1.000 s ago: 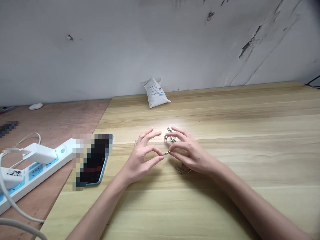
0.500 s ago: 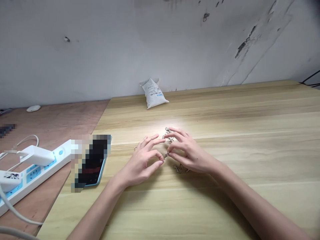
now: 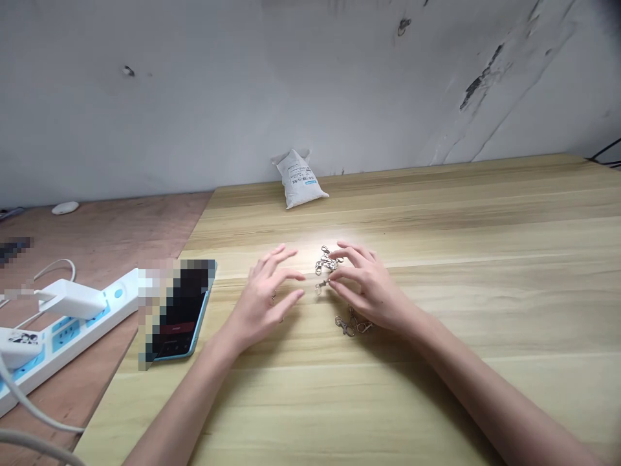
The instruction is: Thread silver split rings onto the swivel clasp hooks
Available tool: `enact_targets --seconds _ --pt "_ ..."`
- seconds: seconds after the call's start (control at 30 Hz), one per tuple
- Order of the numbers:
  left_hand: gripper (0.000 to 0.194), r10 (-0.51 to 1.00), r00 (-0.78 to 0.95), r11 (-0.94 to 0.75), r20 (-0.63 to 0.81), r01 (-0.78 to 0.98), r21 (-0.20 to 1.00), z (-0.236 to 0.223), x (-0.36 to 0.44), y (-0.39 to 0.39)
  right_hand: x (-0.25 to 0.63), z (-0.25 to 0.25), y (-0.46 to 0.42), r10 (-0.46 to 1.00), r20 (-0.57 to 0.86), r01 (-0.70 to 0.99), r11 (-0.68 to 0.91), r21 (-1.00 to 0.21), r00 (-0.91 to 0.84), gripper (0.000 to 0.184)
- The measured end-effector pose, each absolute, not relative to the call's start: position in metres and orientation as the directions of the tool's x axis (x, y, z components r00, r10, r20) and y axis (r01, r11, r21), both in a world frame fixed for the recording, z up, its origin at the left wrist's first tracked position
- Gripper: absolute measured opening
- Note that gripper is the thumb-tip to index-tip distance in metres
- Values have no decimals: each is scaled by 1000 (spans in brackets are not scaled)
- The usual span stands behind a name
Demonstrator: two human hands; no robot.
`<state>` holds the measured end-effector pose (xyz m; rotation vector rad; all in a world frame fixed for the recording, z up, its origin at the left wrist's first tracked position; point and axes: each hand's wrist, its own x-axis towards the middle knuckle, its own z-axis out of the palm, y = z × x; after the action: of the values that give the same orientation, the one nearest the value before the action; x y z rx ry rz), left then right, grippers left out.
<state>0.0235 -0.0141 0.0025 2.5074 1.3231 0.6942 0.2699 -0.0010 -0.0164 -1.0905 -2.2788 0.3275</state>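
Several lobster clasps [image 3: 326, 260] on a wooden counter [image 3: 485, 291]

At far left, a white power strip [image 3: 82, 323] lies on a plywood board [image 3: 111, 239], with a white charger [image 3: 72, 299] plugged into it. A blue-edged phone [image 3: 191, 310], partly pixelated, sits on the counter. Next comes the left hand [image 3: 259, 301], its fingers spread, slightly curled and pinching nothing; a small metal ring [image 3: 273, 296] shows by them. Behind it, a white bag [image 3: 298, 179] stands by the wall [image 3: 339, 77]. The clasps lie between and under the hands — a cluster just beyond the right hand's fingertips, a single clasp [image 3: 321, 286] at them, a tangled group [image 3: 352, 325] below the palm. The right hand [image 3: 371, 285] curves loosely — whether its fingers [image 3: 339, 272] pinch that single clasp, I cannot tell.
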Motion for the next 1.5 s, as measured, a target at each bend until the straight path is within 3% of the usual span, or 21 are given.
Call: enact_targets --seconds 0.1,0.23,0.3,0.47,0.7,0.87,1.17,1.5 --pt "18 873 413 -484 260 800 353 10 -5 -4 274 -21 5 792 445 718 588 -372 -418 17" --pt "25 896 427 -443 120 844 302 18 -36 0 283 -14 8 785 442 711 599 -368 -433 18" --pt "28 898 435 -429 66 834 347 21 -39 -2 289 -4 6 808 346 701 587 -405 -477 21" --pt "27 909 417 -389 10 838 382 22 -30 -7 300 19 -6 843 -86 769 436 -468 -530 28" --pt "23 904 426 -397 23 822 408 16 -17 -6 289 21 -19 849 -194 828 386 -406 -491 32" --pt "20 862 499 -487 88 767 417 4 -3 -7 277 14 -27 860 -168 835 393 -386 -482 17" --pt "18 820 552 -546 152 672 501 4 0 -8 262 -9 -26 824 47 754 538 -377 -564 9" --pt "16 772 601 -633 204 699 333 -9 -1 -4 255 -11 -31 810 82 715 555 -424 -580 11"
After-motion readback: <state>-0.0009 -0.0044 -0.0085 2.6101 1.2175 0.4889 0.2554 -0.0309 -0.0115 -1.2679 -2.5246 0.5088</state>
